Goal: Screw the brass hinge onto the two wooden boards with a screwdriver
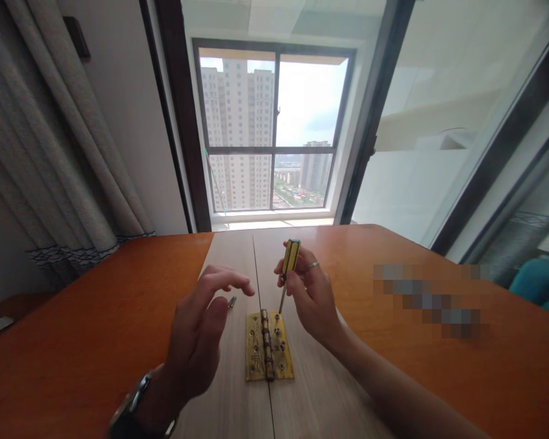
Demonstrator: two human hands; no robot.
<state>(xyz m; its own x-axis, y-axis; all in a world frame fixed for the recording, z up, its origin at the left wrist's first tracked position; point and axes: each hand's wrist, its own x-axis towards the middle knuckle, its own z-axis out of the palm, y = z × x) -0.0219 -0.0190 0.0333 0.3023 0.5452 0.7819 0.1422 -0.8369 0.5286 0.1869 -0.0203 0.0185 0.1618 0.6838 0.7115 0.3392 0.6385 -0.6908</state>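
A worn brass hinge [252,349] lies unfolded across the seam between two pale wooden boards [238,256]. Several screws [282,346] sit in its right leaf, while the left leaf shows holes. My right hand [315,299] grips a screwdriver [291,256] by its yellow and black handle. The shaft points down to the top of the right leaf; whether the tip touches a screw I cannot tell. Left of the hinge, my left hand [196,335] hovers with thumb and fingers apart, holding nothing visible. A few loose screws [232,302] lie on the left board just beyond its thumb.
The boards rest on an orange-brown wooden table [137,317]. Behind the table's far edge stands a framed window [274,149]. A grey curtain [64,140] hangs at the left. A blurred patch [430,299] covers something on the table at the right.
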